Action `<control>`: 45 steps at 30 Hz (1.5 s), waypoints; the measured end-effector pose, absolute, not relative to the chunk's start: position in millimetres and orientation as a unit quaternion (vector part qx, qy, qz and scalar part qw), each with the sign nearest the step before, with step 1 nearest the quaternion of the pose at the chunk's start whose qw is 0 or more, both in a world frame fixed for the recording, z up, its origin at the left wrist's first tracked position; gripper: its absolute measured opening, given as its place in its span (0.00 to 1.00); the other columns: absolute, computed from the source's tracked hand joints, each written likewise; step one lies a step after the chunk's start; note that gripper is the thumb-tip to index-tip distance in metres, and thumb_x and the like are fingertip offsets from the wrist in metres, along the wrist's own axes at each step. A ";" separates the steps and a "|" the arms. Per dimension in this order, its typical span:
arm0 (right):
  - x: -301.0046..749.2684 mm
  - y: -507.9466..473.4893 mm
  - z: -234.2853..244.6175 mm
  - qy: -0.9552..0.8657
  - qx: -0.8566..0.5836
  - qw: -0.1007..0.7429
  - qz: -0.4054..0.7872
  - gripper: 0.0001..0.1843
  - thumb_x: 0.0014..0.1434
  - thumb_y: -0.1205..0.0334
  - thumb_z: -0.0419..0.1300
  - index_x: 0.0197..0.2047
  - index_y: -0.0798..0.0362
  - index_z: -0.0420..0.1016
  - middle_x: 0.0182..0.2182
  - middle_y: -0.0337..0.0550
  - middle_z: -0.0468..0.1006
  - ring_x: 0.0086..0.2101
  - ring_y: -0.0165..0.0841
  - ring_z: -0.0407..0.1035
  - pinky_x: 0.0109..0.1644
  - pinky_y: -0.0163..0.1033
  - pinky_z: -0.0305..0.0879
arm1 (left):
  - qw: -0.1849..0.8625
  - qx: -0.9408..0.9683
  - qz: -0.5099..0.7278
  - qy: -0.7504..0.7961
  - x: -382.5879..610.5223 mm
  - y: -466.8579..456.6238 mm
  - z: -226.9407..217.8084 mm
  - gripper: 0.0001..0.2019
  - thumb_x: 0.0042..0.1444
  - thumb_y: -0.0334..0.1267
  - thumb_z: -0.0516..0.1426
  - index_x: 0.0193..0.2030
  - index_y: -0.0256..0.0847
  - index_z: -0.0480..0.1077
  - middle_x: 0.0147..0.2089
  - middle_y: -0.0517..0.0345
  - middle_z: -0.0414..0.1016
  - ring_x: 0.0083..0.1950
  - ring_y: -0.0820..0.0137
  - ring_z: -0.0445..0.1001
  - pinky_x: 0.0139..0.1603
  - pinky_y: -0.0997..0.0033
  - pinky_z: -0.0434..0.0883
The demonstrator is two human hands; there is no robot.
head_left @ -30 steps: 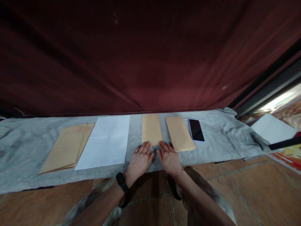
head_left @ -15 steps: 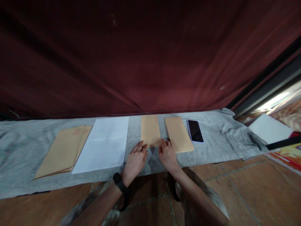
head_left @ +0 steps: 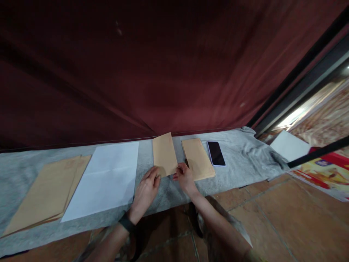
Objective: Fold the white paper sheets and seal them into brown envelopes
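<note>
A small brown envelope (head_left: 165, 154) is in front of me, its far end tilted up off the grey cloth. At its near left corner my left hand (head_left: 148, 183) grips the edge between thumb and fingers. My right hand (head_left: 184, 176) pinches the near right corner. To the right lies a stack of similar brown envelopes (head_left: 198, 158), and a phone (head_left: 216, 153) with a dark screen and pale purple rim rests beside it. On the left is a creased white sheet of paper (head_left: 102, 178).
Larger brown envelopes (head_left: 45, 193) overlap at the far left. Grey cloth (head_left: 245, 160) covers the narrow surface, with a dark red curtain (head_left: 163, 72) behind it. A black metal frame (head_left: 294, 80) stands at right, near a colourful box (head_left: 324, 174) on the tiled floor (head_left: 272, 203).
The small envelope lay flat under both hands; now its corners are gripped and it is raised and tilted. The whole view has shifted slightly to the right.
</note>
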State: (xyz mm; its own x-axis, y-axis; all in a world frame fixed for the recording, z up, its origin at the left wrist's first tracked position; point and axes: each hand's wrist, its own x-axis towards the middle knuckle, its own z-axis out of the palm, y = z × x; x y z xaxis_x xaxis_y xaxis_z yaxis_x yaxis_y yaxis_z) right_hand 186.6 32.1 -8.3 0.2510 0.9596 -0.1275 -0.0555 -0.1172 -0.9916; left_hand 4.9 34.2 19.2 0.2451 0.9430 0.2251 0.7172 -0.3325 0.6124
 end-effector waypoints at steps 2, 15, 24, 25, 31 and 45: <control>187.3 33.4 -1.6 -0.372 -0.574 0.552 0.478 0.12 0.60 0.51 0.55 0.40 0.49 0.66 0.28 0.34 0.71 0.23 0.29 0.71 0.25 0.34 0.71 | 0.257 0.711 0.326 0.568 3.7 41.2 16.9 0.22 0.63 0.43 0.52 0.61 0.37 0.69 0.60 0.42 0.76 0.60 0.56 0.75 0.63 0.53 0.70; 264.7 15.0 43.8 -0.532 -0.672 0.466 0.218 0.15 0.66 0.57 0.51 0.43 0.51 0.78 0.36 0.45 0.80 0.38 0.37 0.75 0.43 0.39 0.70 | 0.624 0.408 0.413 0.523 34.7 46.3 42.0 0.30 0.40 0.48 0.70 0.51 0.40 0.76 0.40 0.55 0.82 0.34 0.70 0.76 0.31 0.75 0.68; 348.6 -6.9 45.0 -0.487 -0.811 0.319 0.063 0.16 0.66 0.65 0.52 0.43 0.52 0.82 0.40 0.48 0.80 0.38 0.35 0.76 0.44 0.36 0.69 | 0.643 0.412 0.417 0.492 97.1 41.4 39.3 0.27 0.38 0.48 0.70 0.46 0.38 0.76 0.41 0.52 0.82 0.33 0.69 0.76 0.31 0.73 0.68; 349.3 -8.4 43.4 -0.490 -0.816 0.301 0.062 0.16 0.66 0.65 0.52 0.44 0.52 0.82 0.40 0.48 0.80 0.38 0.35 0.76 0.44 0.36 0.69 | 0.644 0.413 0.419 0.489 103.9 40.3 38.9 0.27 0.38 0.48 0.70 0.45 0.39 0.76 0.42 0.52 0.82 0.34 0.69 0.76 0.32 0.73 0.68; 352.0 -14.1 34.6 -0.518 -0.812 0.254 0.088 0.16 0.66 0.67 0.53 0.44 0.51 0.84 0.39 0.47 0.82 0.38 0.34 0.77 0.42 0.34 0.69 | 0.636 0.419 0.418 0.494 130.6 43.4 36.1 0.26 0.39 0.47 0.69 0.45 0.38 0.77 0.39 0.53 0.82 0.31 0.71 0.75 0.29 0.74 0.65; 358.1 -12.8 30.8 -0.539 -0.792 0.251 0.135 0.18 0.65 0.70 0.53 0.40 0.47 0.85 0.35 0.43 0.85 0.37 0.36 0.79 0.38 0.33 0.67 | 0.614 0.468 0.420 0.477 163.8 47.2 30.9 0.23 0.43 0.41 0.66 0.47 0.35 0.77 0.28 0.59 0.76 0.24 0.73 0.67 0.24 0.74 0.60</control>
